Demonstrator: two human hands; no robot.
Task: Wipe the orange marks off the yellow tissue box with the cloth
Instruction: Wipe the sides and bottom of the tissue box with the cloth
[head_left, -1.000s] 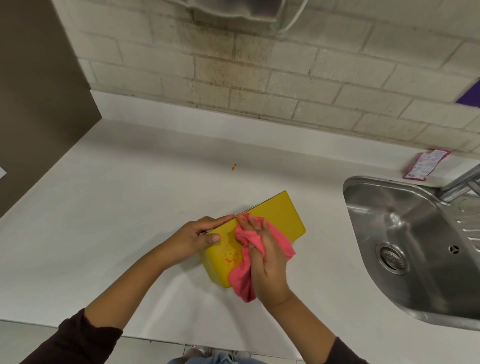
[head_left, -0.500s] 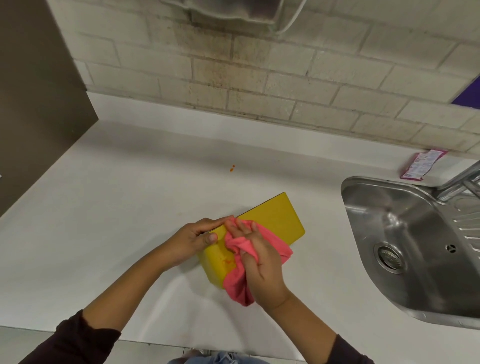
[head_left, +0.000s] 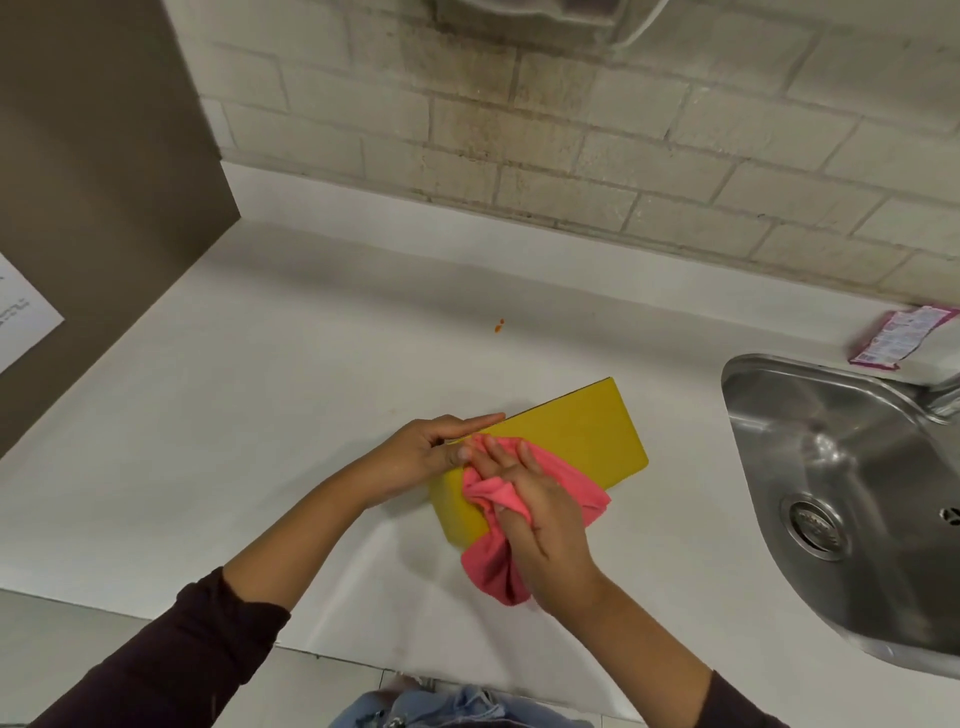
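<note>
One yellow tissue box (head_left: 582, 431) on the white counter (head_left: 260, 389), just left of the steel sink (head_left: 769, 410), not touching it. The box's opening is out of view, so its contents can't be told. The sink bowl shows one round drain (head_left: 813, 522). One pink cloth (head_left: 589, 493), two hands. The left hand (head_left: 431, 452) clamps the box's left end, with the index finger straight along the far top edge and the thumb on the near face. The right hand (head_left: 540, 519) grasps the cloth and presses it on the box's near-left part, fingers fairly straight, with fabric bunched by the thumb and a tail hanging below the palm. The box is a plain long yellow block with rounded corners, possibly tipped on a long edge. The cloth covers part of its face. One small orange speck (head_left: 499, 326) lies on the counter behind the box, well apart. One pink-white sachet (head_left: 898, 338) lies by the brick wall (head_left: 571, 156) behind the sink
</note>
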